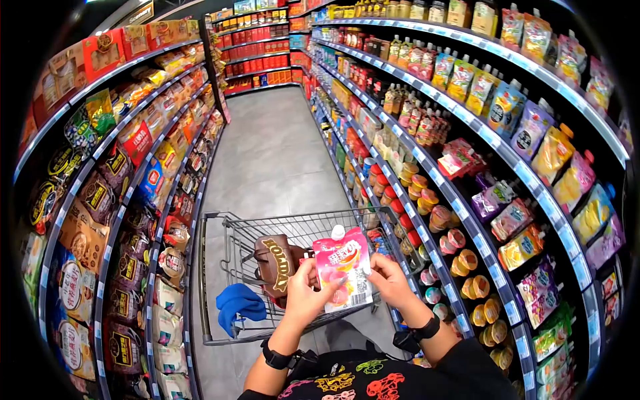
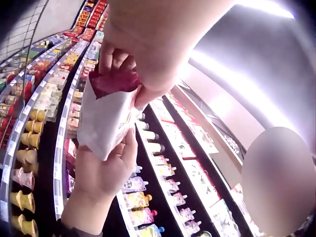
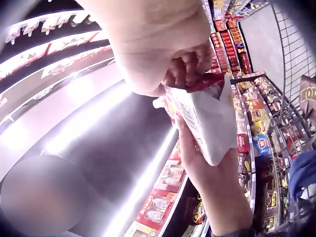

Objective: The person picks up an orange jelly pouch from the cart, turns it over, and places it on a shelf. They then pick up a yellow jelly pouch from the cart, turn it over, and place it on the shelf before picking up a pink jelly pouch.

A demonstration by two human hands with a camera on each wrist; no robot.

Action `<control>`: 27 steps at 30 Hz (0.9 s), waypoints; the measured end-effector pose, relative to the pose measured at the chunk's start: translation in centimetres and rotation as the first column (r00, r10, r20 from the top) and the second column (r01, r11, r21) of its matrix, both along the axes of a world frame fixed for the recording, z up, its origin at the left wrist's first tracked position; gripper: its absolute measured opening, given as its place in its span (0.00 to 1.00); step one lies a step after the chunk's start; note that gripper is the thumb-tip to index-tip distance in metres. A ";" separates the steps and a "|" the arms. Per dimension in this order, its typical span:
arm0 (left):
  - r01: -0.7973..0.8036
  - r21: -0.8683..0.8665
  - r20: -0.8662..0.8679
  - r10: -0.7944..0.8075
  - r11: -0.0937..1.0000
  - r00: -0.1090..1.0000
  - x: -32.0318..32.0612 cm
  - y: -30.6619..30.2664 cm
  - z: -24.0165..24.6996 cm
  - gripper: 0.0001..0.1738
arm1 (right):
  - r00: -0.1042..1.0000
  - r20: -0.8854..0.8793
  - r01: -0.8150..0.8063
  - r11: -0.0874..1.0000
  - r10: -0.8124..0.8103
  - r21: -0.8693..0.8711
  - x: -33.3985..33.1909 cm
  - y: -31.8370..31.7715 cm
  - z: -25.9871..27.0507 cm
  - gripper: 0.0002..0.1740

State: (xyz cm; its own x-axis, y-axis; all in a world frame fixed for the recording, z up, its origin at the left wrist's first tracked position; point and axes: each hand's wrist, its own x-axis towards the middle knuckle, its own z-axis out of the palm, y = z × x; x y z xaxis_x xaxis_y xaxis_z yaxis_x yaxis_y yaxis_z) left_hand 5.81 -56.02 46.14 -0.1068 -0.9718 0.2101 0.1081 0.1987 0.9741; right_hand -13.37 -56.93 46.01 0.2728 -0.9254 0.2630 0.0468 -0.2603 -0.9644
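A pink and white spouted pouch (image 1: 339, 260) with a white cap is held upright over the shopping cart, its printed front facing me. My left hand (image 1: 308, 293) grips its left side, thumb laid across the lower front. At the right edge, my right hand (image 1: 392, 283) pinches the pouch with the thumb near the barcode. In the left wrist view, the pouch's white bottom (image 2: 106, 118) shows between the left hand (image 2: 143, 54) and the right hand (image 2: 106, 170). The right wrist view shows the pouch's pale underside (image 3: 212, 128) with both hands around it.
The wire shopping cart (image 1: 300, 217) stands in front of me, carrying a brown lettered bag (image 1: 273, 270) and a blue cloth item (image 1: 239, 307). Stocked shelves (image 1: 497, 143) line the right, with bagged goods (image 1: 127, 273) on the left. Grey floor (image 1: 267, 153) runs ahead between them.
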 end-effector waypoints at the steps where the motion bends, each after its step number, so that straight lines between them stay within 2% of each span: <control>1: -0.011 -0.038 0.038 0.012 0.999 0.999 -0.2 0.3 0.4 0.21 | 0.998 0.016 0.066 0.997 -0.066 -0.036 0.0 0.2 0.2 0.05; 2: -0.002 -0.065 0.075 0.007 0.998 0.997 -0.4 0.6 0.5 0.21 | 0.991 0.035 0.133 0.989 -0.131 -0.071 0.0 0.4 0.3 0.06; 3: 0.010 -0.092 0.114 0.001 0.996 0.994 -0.5 0.8 0.6 0.21 | 0.972 0.115 0.216 0.973 -0.206 -0.081 0.1 0.7 1.1 0.11; 4: 0.026 -0.119 0.154 -0.007 0.993 0.988 -0.7 0.9 0.8 0.22 | 0.954 0.177 0.276 0.938 -0.241 -0.209 0.0 0.0 0.5 0.18; 5: 0.008 -0.182 0.171 0.023 0.983 0.985 -1.1 0.9 0.4 0.21 | 0.947 0.128 0.320 0.906 -0.295 -0.278 -0.4 0.5 1.3 0.22; 7: 0.103 -0.231 0.282 -0.034 0.967 0.959 -1.4 1.4 1.6 0.20 | 0.912 -0.034 0.348 0.817 -0.408 -0.460 -1.2 1.1 4.1 0.29; 8: 0.151 -0.253 0.337 -0.059 0.956 0.940 -1.5 1.5 2.0 0.20 | 0.857 -0.119 0.366 0.756 -0.501 -0.543 -1.1 2.0 6.2 0.19; 10: 0.202 -0.262 0.338 -0.106 0.943 0.935 -2.1 1.6 2.2 0.19 | 0.868 -0.187 0.320 0.807 -0.459 -0.497 -1.8 2.2 5.7 0.10; 11: 0.223 -0.261 0.372 -0.116 0.939 0.921 -2.2 1.8 2.5 0.19 | 0.848 -0.142 0.403 0.796 -0.510 -0.451 -1.3 2.6 6.0 0.04; 15: 0.252 -0.312 0.459 -0.087 0.916 0.884 -2.4 1.5 2.0 0.20 | 0.864 -0.094 0.439 0.831 -0.495 -0.341 -1.9 2.7 5.1 0.05; 18: 0.282 -0.350 0.513 -0.069 0.893 0.855 -2.1 1.3 2.0 0.20 | 0.891 -0.081 0.429 0.887 -0.446 -0.171 -2.4 2.6 5.4 0.09; 20: 0.304 -0.405 0.541 -0.042 0.862 0.840 -2.0 0.9 1.6 0.21 | 0.901 -0.049 0.418 0.892 -0.432 -0.172 -2.3 2.5 5.7 0.10; 21: 0.298 -0.388 0.531 -0.053 0.872 0.846 -2.0 0.7 1.2 0.22 | 0.894 -0.055 0.429 0.886 -0.444 -0.175 -2.3 2.5 5.6 0.10; 24: 0.319 -0.359 0.355 -0.188 0.877 0.916 -2.0 0.1 1.0 0.25 | 0.896 -0.039 0.432 0.888 -0.443 -0.156 -1.9 2.7 6.1 0.11; 25: 0.378 -0.278 0.232 -0.320 0.883 0.918 -1.4 -0.6 -0.2 0.28 | 0.899 -0.028 0.429 0.891 -0.438 -0.149 -1.8 2.8 6.3 0.11; 26: 0.469 -0.153 -0.005 -0.475 0.870 0.880 -1.3 -0.9 -0.6 0.33 | 0.913 0.013 0.407 0.904 -0.409 -0.131 -1.8 2.6 6.3 0.12; 27: 0.547 -0.118 -0.101 -0.558 0.829 0.824 -1.3 -1.5 -1.3 0.39 | 0.924 0.056 0.383 0.917 -0.379 -0.113 -1.7 2.5 6.2 0.12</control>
State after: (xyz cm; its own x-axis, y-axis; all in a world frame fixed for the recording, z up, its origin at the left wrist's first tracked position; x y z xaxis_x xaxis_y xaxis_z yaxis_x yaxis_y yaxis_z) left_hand 4.51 -57.54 44.80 -0.5884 -0.7369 0.3329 0.3432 0.1451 0.9280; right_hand -15.11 -54.40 52.21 -0.1042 -0.9188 0.3808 -0.0486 -0.3777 -0.9246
